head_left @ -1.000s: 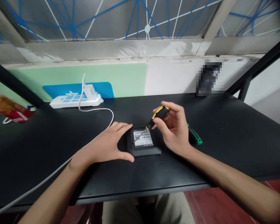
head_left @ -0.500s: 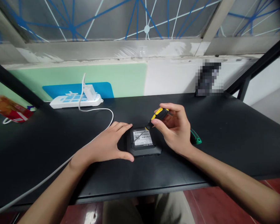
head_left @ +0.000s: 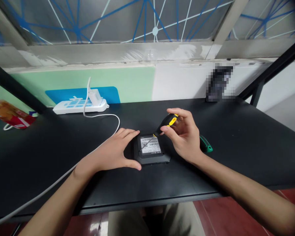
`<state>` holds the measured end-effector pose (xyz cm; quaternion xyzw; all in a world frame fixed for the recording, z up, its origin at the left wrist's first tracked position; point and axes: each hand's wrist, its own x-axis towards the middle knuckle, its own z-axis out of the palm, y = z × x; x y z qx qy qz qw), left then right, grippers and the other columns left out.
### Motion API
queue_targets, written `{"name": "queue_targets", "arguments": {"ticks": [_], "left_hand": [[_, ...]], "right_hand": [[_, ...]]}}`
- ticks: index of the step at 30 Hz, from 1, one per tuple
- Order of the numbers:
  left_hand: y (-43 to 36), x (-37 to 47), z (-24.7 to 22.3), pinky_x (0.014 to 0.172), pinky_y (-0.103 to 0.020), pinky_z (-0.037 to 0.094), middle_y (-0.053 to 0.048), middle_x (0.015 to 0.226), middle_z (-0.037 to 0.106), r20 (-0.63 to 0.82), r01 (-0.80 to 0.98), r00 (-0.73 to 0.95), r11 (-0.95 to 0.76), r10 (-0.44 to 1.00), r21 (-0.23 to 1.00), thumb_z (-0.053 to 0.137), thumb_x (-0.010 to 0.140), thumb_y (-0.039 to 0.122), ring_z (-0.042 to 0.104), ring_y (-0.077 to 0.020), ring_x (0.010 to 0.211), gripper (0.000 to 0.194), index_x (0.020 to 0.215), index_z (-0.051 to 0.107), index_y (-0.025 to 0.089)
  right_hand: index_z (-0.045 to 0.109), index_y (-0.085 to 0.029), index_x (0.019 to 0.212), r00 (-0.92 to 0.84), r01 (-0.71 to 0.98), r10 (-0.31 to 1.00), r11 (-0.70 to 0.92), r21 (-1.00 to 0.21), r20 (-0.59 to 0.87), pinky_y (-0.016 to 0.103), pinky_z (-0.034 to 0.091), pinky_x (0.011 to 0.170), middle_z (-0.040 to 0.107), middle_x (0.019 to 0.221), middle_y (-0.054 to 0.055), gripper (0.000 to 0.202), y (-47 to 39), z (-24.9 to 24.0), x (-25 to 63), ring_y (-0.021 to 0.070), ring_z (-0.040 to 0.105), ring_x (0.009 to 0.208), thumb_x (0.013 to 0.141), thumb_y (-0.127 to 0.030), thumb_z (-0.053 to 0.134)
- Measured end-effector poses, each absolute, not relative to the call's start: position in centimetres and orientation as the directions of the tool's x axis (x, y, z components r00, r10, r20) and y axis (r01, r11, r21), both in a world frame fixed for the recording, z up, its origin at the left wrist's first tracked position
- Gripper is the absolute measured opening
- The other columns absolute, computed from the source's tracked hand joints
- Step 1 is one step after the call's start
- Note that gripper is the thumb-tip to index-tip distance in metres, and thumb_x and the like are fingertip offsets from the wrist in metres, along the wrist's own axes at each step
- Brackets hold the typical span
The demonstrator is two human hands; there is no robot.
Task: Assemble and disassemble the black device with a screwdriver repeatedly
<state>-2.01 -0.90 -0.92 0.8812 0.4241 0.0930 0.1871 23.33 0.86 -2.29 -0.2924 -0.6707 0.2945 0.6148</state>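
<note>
A black, flat device [head_left: 152,159] with a white printed label lies on the dark table. My right hand [head_left: 184,136] has its fingers round the handle of a black and yellow screwdriver [head_left: 165,124]. The shaft slants down to the left across the label, and its tip is at the device's left side. My left hand [head_left: 115,149] rests on the table with thumb and fingers spread along the device's left edge. Just right of my right hand lies a green and black object [head_left: 206,144], partly hidden by it.
A white power strip [head_left: 81,106] with a plugged-in charger [head_left: 95,97] stands at the back left. Its white cable [head_left: 56,181] runs under my left arm. A red and orange packet [head_left: 12,114] is at the far left, and a pixelated dark object [head_left: 218,83] at the back right.
The screwdriver handle has turned in my right hand, so its yellow patches show in other places. My right fingers have shifted slightly. The left hand and the device have stayed put.
</note>
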Motion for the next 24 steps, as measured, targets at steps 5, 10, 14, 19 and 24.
{"name": "queue_targets", "arguments": {"ticks": [5, 10, 14, 19, 24], "left_hand": [[-0.93, -2.08, -1.0, 0.116, -0.052, 0.037, -0.014, 0.152, 0.047, 0.0, 0.714, 0.624, -0.57, 0.781, 0.406, 0.069, 0.073, 0.083, 0.043, -0.0361, 0.138, 0.106, 0.154, 0.036, 0.022], [-0.92, -2.0, -0.96, 0.117, -0.052, 0.036, -0.015, 0.152, 0.047, -0.012, 0.722, 0.62, -0.564, 0.785, 0.4, 0.069, 0.072, 0.083, 0.042, -0.0356, 0.139, 0.109, 0.154, 0.037, 0.019], [-0.9, -1.98, -0.93, 0.118, -0.051, 0.035, -0.015, 0.152, 0.047, -0.016, 0.722, 0.622, -0.566, 0.783, 0.398, 0.069, 0.072, 0.083, 0.042, -0.0351, 0.139, 0.109, 0.153, 0.037, 0.017], [-0.86, -2.05, -1.06, 0.117, -0.052, 0.035, -0.015, 0.153, 0.046, -0.009, 0.721, 0.622, -0.568, 0.783, 0.396, 0.068, 0.072, 0.084, 0.042, -0.0357, 0.139, 0.109, 0.154, 0.037, 0.02], [-0.83, -2.14, -1.12, 0.116, -0.052, 0.037, -0.014, 0.153, 0.047, 0.002, 0.715, 0.623, -0.571, 0.782, 0.404, 0.069, 0.072, 0.083, 0.043, -0.0361, 0.139, 0.107, 0.154, 0.036, 0.023]], "right_hand": [[0.061, -0.038, 0.123, -0.062, 0.027, 0.779, 0.626, -0.779, 0.624, 0.03, 0.063, 0.064, 0.054, 0.101, 0.0, 0.046, 0.91, -2.45, 23.35, 0.0119, 0.061, 0.077, 0.083, -0.025, 0.078], [0.056, -0.036, 0.13, -0.118, -0.022, 0.802, 0.588, -0.809, 0.586, 0.036, 0.066, 0.078, 0.063, 0.109, 0.001, 0.046, 0.63, -2.18, 23.53, 0.0149, 0.069, 0.086, 0.089, -0.024, 0.071], [0.051, -0.037, 0.136, -0.238, -0.102, 0.781, 0.571, -0.814, 0.578, 0.04, 0.064, 0.092, 0.063, 0.129, 0.002, 0.042, 0.17, -1.65, 23.72, 0.0161, 0.074, 0.099, 0.098, -0.021, 0.058], [0.055, -0.04, 0.132, -0.221, -0.085, 0.758, 0.612, -0.787, 0.613, 0.035, 0.066, 0.083, 0.06, 0.124, 0.001, 0.045, 0.24, -1.64, 23.7, 0.0145, 0.071, 0.096, 0.092, -0.023, 0.068], [0.062, -0.039, 0.122, -0.122, 0.027, 0.719, 0.691, -0.722, 0.684, 0.027, 0.063, 0.062, 0.06, 0.113, 0.0, 0.042, 0.84, -1.9, 23.6, 0.0137, 0.065, 0.09, 0.086, -0.022, 0.075]]}}
